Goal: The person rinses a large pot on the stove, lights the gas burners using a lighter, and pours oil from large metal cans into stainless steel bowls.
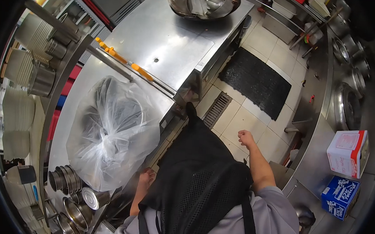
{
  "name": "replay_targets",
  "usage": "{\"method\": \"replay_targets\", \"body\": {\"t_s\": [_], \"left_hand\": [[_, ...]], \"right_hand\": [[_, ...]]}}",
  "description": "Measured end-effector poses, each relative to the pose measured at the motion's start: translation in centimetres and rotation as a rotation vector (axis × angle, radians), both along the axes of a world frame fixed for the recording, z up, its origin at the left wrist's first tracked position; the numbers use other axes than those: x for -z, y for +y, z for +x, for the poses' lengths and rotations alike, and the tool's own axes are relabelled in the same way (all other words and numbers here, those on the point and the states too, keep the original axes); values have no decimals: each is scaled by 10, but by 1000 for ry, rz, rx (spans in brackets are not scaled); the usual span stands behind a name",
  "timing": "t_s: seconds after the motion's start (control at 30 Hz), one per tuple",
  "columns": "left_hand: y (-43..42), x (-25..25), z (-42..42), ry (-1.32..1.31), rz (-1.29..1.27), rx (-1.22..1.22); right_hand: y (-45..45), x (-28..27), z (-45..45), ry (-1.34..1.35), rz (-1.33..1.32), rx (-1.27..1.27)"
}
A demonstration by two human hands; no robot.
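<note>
My right hand (pixel 245 138) is held out over the tiled floor, its fingers curled with nothing visible in them. My left hand (pixel 147 177) is low beside the black apron (pixel 193 160), near the counter's edge; its fingers are partly bent, and whether they hold anything is unclear. Just left of that hand, a large clear plastic bag (pixel 113 134), gathered at its middle, covers something round on the steel counter (pixel 157 42).
A wok (pixel 202 8) with ladles stands at the counter's far end. Metal pots (pixel 65 180) and stacked plates (pixel 17 119) are at left. A black mat (pixel 256 81) lies on the floor. Boxes (pixel 340 197) and pans line the right side.
</note>
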State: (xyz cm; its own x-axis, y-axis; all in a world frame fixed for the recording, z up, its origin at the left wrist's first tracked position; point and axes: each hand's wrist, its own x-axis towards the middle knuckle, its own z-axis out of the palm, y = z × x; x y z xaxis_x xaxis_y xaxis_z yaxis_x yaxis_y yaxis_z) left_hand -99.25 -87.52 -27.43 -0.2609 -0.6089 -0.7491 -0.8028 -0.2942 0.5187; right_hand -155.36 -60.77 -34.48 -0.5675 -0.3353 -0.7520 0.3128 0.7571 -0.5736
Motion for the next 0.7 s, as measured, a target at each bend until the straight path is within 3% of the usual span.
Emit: {"method": "replay_targets", "body": {"t_s": [0.07, 0.17, 0.27, 0.37, 0.5, 0.7], "left_hand": [[-6, 13, -5, -27, 4, 91], [-26, 111, 35, -2, -263, 753], [-40, 103, -21, 49, 72, 459], [-48, 83, -83, 32, 278, 225], [-59, 71, -157, 34, 328, 192], [-47, 58, -263, 52, 313, 289]], "right_hand": [[6, -8, -1, 12, 2, 16], [37, 8, 0, 164, 43, -47], [76, 3, -6, 441, 93, -209], [101, -63, -27, 472, 104, -180], [146, -150, -81, 695, -4, -62], [292, -338, -160, 1179, 15, 395]]}}
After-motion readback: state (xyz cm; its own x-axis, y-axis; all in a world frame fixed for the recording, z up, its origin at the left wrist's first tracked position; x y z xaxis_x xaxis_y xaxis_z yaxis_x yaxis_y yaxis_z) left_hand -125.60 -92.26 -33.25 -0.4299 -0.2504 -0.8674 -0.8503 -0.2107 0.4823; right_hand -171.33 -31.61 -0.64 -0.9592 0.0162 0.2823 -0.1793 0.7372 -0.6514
